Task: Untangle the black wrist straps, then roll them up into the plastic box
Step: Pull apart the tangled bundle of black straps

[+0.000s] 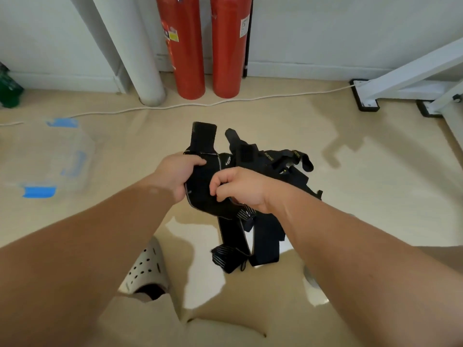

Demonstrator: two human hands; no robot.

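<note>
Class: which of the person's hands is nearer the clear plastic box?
Left. The left hand grips the black straps to the right of the plastic box; the right hand holds them farther right.

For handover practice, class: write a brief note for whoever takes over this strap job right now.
Left hand grips one black strap, its end sticking up.
Right hand pinches the same strap lower down.
The other wrist straps lie heaped on the floor beyond.
Plastic box sits on the floor to the left; no straps show in it.
Done: nothing rolled. Left: untangle, roll and box them all.
</note>
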